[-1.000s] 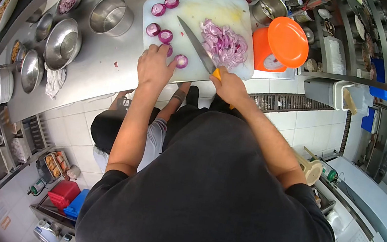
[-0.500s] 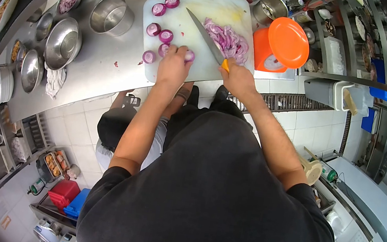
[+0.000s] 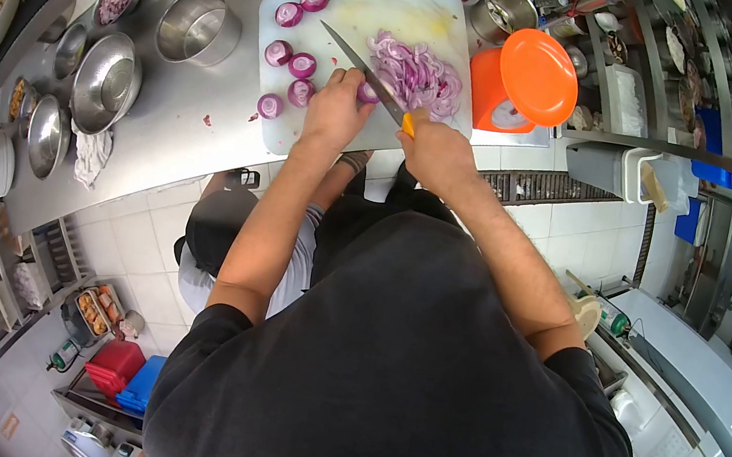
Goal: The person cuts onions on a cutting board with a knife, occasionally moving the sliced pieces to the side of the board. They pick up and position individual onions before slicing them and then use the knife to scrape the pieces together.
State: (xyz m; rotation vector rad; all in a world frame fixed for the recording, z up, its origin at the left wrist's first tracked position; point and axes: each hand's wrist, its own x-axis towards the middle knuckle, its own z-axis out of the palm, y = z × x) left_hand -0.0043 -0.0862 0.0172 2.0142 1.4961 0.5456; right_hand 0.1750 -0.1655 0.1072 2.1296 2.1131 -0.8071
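Purple onion slices (image 3: 415, 75) on a white rectangular board (image 3: 352, 7) lie between an orange round-topped scale (image 3: 538, 77) and the yellow-handled steel knife (image 3: 366, 74) the right hand (image 3: 438, 156) grips, left hand (image 3: 334, 110) holding a rounded purple onion (image 3: 368, 94).

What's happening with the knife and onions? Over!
Right hand grips knife; left hand holds onion beside blade. Sliced onion heaped to the right. Possible hazard: left hand close to blade.

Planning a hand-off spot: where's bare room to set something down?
Counter between white cloth and cutting board, below the pot, bar small scraps. Smaller: board's top strip, above sliced onion. Crowded: left end, with bowls; around knife, left hand, right hand.
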